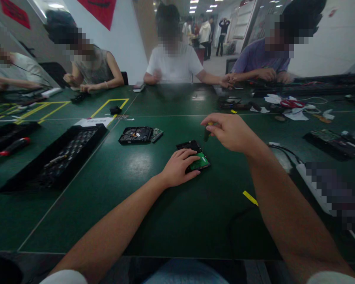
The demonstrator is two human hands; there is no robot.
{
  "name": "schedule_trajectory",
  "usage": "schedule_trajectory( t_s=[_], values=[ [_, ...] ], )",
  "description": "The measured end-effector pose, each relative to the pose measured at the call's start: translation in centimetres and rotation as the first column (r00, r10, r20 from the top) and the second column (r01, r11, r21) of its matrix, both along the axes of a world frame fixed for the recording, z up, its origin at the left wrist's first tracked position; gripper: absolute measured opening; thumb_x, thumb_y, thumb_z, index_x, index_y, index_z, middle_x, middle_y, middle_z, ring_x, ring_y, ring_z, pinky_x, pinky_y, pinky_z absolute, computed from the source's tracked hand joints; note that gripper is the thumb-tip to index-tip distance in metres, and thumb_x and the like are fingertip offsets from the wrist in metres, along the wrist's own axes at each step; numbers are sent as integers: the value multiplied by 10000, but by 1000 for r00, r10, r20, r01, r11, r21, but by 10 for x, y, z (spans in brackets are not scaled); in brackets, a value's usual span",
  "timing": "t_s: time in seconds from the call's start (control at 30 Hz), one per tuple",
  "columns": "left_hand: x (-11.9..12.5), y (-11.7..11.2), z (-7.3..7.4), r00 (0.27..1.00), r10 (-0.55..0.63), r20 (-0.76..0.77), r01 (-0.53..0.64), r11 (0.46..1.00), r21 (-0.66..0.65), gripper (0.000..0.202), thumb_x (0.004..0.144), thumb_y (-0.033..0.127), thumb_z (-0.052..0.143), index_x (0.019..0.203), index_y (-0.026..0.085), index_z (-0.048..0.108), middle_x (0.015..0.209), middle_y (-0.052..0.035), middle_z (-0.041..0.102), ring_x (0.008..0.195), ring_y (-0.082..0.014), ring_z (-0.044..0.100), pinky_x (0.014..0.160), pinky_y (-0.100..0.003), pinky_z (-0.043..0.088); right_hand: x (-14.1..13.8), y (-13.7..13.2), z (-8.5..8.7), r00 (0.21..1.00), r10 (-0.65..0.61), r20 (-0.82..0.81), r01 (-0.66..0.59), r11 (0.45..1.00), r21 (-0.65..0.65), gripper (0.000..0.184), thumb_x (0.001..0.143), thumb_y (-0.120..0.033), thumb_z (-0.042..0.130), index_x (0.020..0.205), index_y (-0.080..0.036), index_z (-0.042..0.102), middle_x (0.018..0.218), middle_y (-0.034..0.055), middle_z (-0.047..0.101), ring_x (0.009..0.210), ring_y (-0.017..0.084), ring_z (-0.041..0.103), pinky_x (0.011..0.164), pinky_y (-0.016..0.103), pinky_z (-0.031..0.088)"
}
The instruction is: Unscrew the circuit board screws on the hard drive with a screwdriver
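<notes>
A hard drive with a green circuit board and a black casing lies on the table in front of me. My left hand is laid over its left part, fingers across the top and thumb along the near edge, holding it. To the upper right, my right hand is closed around a small screwdriver with a dark handle and some yellow at the top. The screwdriver points down beside the drive; its tip is blurred, so I cannot tell whether it touches anything. Further left lies another opened drive with a loose circuit board against it.
A long black tray of small metal parts stands at left, near a red-and-black screwdriver. On the right are a white power strip, cables and another drive. Several people sit across the green table.
</notes>
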State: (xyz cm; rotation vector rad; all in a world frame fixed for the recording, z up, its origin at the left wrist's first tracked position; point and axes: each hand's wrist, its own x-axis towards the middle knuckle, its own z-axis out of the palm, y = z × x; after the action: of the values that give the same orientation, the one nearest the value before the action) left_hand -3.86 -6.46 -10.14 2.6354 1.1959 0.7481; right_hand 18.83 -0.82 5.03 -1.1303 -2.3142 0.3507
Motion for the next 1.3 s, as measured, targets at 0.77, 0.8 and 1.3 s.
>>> schedule_trajectory(
  t_s=[0.77,0.8,1.3],
  values=[
    [1,-1,3,1000,0,5,0,1000,-8,548,945,484,710,1442,281,599,1518,-100,592,1435,-348,505,1205,-576,402,-3,1,-5,991,-34,-131,7,980,-200,177,1019,-244,567,1095,-190,717,770,40,767,669,185,755,662,286,573],
    [1,-1,3,1000,-1,8,1,1000,-8,547,943,483,711,1441,284,600,1516,-99,592,1435,-348,506,1205,-577,402,-2,2,-6,987,-43,-156,9,978,-207,164,1008,-229,584,1115,-190,701,808,45,776,662,182,752,646,285,574],
    [-1,0,0,1000,-1,-2,1,1000,-2,540,953,500,696,1438,282,602,1525,-94,585,1441,-339,501,1210,-564,402,2,2,0,984,20,-176,-54,979,-195,150,982,-203,611,1077,-208,726,930,50,779,715,177,736,701,303,548]
  ],
)
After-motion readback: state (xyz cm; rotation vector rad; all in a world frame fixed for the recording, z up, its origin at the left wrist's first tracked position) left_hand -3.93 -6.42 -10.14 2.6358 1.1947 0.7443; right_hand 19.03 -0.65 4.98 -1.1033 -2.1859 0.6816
